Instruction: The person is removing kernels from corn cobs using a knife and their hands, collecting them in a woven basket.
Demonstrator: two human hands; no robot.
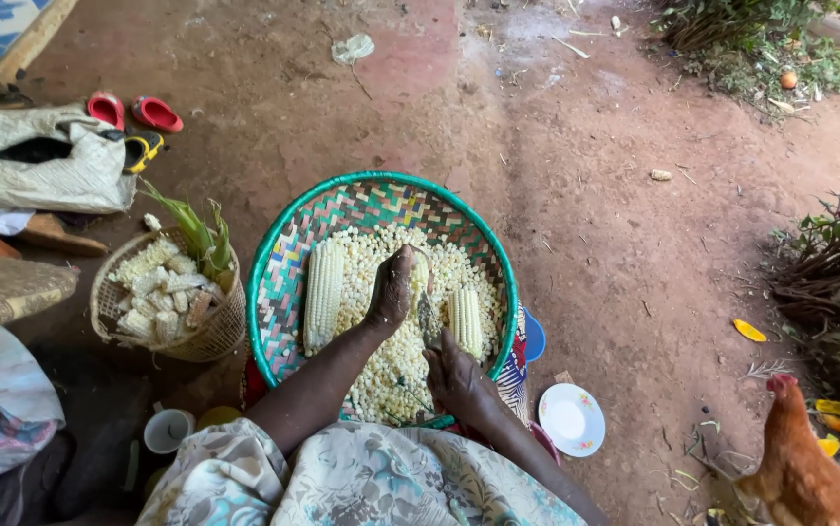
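Seen from above, a person sits on bare reddish earth with a wide woven tray (288,255), rimmed in green and patterned in many colours, resting in front of their lap. A heap of loose pale maize kernels (381,365) fills its middle.

The left hand (392,288) is curled closed around a maize cob (419,273), held upright over the kernels, with only a strip of the cob showing past the fingers. The right hand (457,378) lies lower, near the tray's front edge, fingers folded around the handle of a small knife (429,321) whose blade points up toward the held cob (whether the blade touches the cob cannot be told).

Two more cobs lie in the tray: a long whole cob (322,294) to the left of the hands and a shorter cob (466,321) just to their right.

Left of the tray stands a small wicker basket (207,341) holding stripped cobs and green husk leaves. A white plate (571,420) lies on the ground by the tray's right side, and a brown hen (802,472) stands at the lower right. Red sandals (133,111) lie well apart, upper left.
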